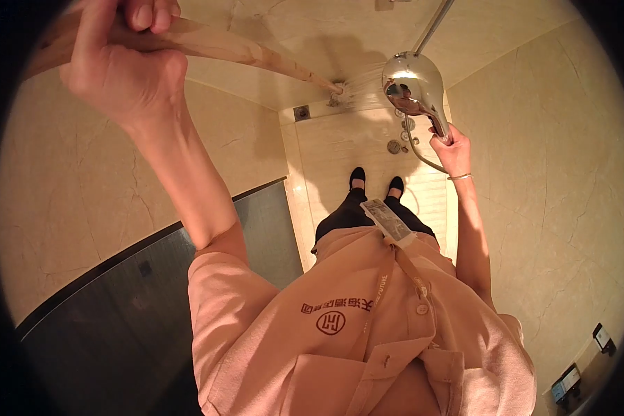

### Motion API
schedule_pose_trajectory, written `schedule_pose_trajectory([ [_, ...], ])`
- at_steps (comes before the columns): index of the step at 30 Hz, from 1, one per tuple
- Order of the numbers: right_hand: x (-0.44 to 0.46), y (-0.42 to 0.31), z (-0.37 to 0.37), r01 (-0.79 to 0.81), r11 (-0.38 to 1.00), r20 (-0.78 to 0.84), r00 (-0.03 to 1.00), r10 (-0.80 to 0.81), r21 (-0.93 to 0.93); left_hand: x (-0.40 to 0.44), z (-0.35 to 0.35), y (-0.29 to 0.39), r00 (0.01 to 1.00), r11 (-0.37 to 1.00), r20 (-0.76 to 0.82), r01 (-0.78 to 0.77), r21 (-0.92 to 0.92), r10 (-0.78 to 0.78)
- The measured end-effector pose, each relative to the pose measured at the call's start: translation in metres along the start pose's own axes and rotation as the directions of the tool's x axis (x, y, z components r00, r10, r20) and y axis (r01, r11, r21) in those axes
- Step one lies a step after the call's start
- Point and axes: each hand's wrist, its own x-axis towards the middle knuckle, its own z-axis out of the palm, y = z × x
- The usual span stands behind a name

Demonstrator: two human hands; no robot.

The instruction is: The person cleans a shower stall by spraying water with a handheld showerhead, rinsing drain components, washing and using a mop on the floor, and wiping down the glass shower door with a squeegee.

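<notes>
Fingers, left hand [128, 73]: curled around the wooden pole [236, 50], upper left of the frame. Probable fault: pole twisting or skidding, caused by a single-handed hold far from the working end.
Fingers, right hand [454, 152]: wrapped around the handle of the shower head [412, 76], right of centre. Probable fault: handle slipping or spray misdirected, should the grip be wet or the wrist roll.
Wooden pole: passes through the left fingers, slanting to its pale end [337, 93] near the wall, upper centre; detail there too blurred to identify.
Shower head: bulb above the right fingers, apart from the pole end.
Hose [414, 147]: loops just left of the right hand; could snag if pulled.
Shoes [357, 178]: on the floor [340, 139], centre; footing could slip if that surface is wet.
</notes>
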Motion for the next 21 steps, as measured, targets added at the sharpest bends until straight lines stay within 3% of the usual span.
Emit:
schedule_pose_trajectory([
  [2,-0.001,-0.002,0.0,-0.012,1.0,0.005,1.0,0.012,-0.021,0.001,-0.021,0.003,0.974,0.997,0.22,0.066,-0.038,-0.057],
  [4,-0.002,-0.007,0.0,-0.022,1.0,0.004,1.0,0.022,-0.021,-0.006,-0.036,-0.003,0.886,0.985,0.461,0.121,-0.121,-0.052],
  [5,-0.002,-0.009,0.0,-0.023,1.0,0.001,1.0,0.023,-0.013,-0.012,-0.045,-0.007,0.82,0.975,0.571,0.154,-0.157,-0.038],
  [7,-0.004,-0.009,0.001,-0.016,1.0,-0.003,1.0,0.016,-0.009,-0.025,-0.078,-0.033,0.592,0.975,0.802,0.214,-0.065,-0.077],
  [9,-0.005,-0.009,0.001,0.002,1.0,-0.009,1.0,-0.002,-0.016,-0.061,-0.087,-0.059,0.721,0.935,0.609,0.164,0.314,-0.331],
  [10,-0.005,-0.008,0.0,0.001,1.0,-0.004,1.0,-0.001,0.001,-0.084,-0.088,-0.082,0.858,0.889,0.29,0.333,0.314,-0.424],
  [11,-0.003,-0.005,0.0,0.0,1.0,-0.001,1.0,0.0,0.02,-0.101,-0.091,-0.109,0.893,0.86,-0.012,0.437,0.265,-0.45],
  [13,-0.002,-0.002,0.0,-0.004,1.0,0.004,1.0,0.004,0.013,-0.131,-0.103,-0.164,0.752,0.87,-0.543,0.487,0.075,-0.374],
  [14,-0.003,-0.002,-0.001,-0.009,1.0,0.005,1.0,0.009,-0.001,-0.137,-0.104,-0.178,0.596,0.89,-0.739,0.456,-0.009,-0.313],
  [15,0.0,-0.002,-0.001,-0.009,1.0,-0.002,1.0,0.009,-0.018,-0.127,-0.092,-0.166,0.7,0.925,-0.625,0.366,-0.102,-0.346],
  [17,-0.003,-0.002,-0.001,-0.013,0.999,-0.009,1.0,0.012,-0.034,-0.095,-0.064,-0.129,0.9,0.963,-0.347,0.232,-0.136,-0.266],
  [21,-0.004,-0.008,0.004,-0.035,0.999,-0.024,0.999,0.035,0.002,-0.06,-0.051,-0.095,0.987,0.995,-0.152,0.04,-0.09,-0.054],
])
